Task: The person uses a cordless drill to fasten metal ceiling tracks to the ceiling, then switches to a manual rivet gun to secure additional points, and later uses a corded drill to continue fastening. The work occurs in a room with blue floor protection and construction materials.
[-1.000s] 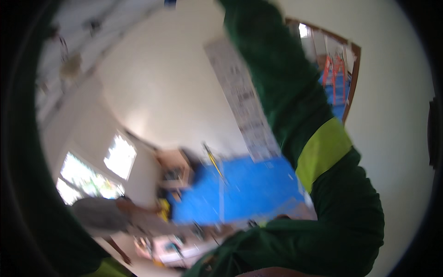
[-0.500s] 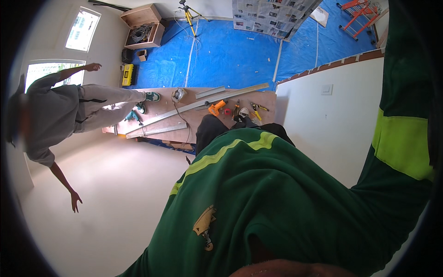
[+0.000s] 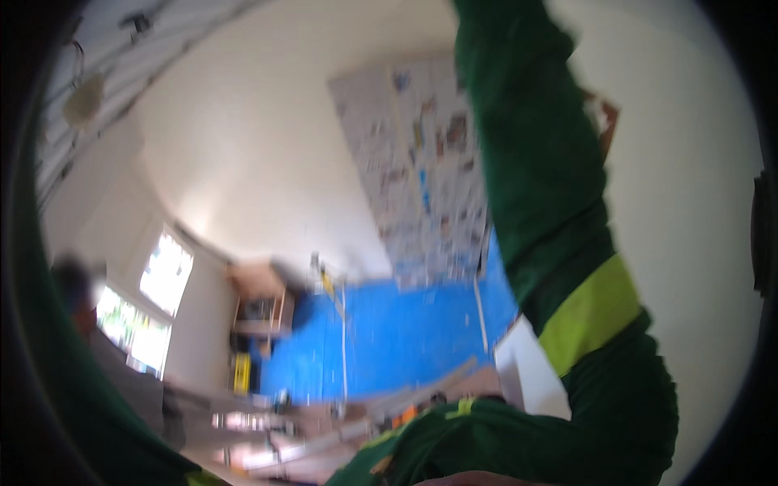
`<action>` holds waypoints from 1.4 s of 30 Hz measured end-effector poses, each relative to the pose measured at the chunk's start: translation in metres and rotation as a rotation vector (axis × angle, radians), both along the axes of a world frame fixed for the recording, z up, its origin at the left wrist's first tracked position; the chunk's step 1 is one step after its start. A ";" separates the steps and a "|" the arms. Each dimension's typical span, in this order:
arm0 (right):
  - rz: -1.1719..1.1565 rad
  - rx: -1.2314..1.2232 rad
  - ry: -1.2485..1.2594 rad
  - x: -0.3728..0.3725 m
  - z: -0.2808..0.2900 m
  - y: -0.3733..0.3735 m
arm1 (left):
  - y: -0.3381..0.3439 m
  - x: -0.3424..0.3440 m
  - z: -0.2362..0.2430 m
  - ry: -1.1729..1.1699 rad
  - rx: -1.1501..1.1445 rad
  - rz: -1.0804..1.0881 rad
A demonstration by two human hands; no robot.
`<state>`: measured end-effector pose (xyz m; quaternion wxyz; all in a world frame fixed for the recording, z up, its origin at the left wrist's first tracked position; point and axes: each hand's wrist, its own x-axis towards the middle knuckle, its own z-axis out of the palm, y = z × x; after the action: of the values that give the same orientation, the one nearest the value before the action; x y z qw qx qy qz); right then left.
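My right arm, in a green sleeve [image 3: 535, 162] with a lime band, reaches up out of the picture's top, its hand unseen. My left sleeve [image 3: 113, 405] curves along the far left, its hand also out of view. At the upper left is the ceiling [image 3: 170, 36] with dark fittings and a pale hanging object [image 3: 83, 101]. A plain white wall [image 3: 689, 219] stands at my right. Below, over my green-clad torso [image 3: 454, 445], a blurred wooden platform [image 3: 332, 433] holds metal strips and an orange tool [image 3: 403, 418].
A co-worker in grey [image 3: 134, 389] is at the left beside two windows. A tall newspaper-covered panel [image 3: 409, 170] leans at the far wall. A wooden crate [image 3: 259, 304], yellow tripod [image 3: 331, 287] and yellow toolbox [image 3: 241, 373] are on the blue-sheeted floor [image 3: 405, 340].
Half a second ago the view pointed down at my body and the platform. It has swung up toward the ceiling again, and my right sleeve now rises nearer the middle.
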<state>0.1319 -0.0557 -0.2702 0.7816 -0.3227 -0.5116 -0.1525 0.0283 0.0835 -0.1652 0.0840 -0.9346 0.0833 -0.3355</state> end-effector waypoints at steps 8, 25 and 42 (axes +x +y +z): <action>0.358 0.166 -0.108 0.027 -0.005 -0.009 | 0.040 -0.030 0.077 -0.389 0.184 -0.008; 0.110 -0.004 -0.028 -0.012 0.026 -0.037 | 0.066 -0.017 0.050 -0.811 0.301 -0.115; 0.538 -0.022 -0.028 -0.005 0.018 -0.053 | 0.029 -0.075 0.130 -0.192 0.178 -0.429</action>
<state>0.1268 -0.1091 -0.2524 0.7835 -0.1813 -0.5912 0.0618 -0.0465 0.1120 -0.0348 0.1005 -0.8482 0.3008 -0.4243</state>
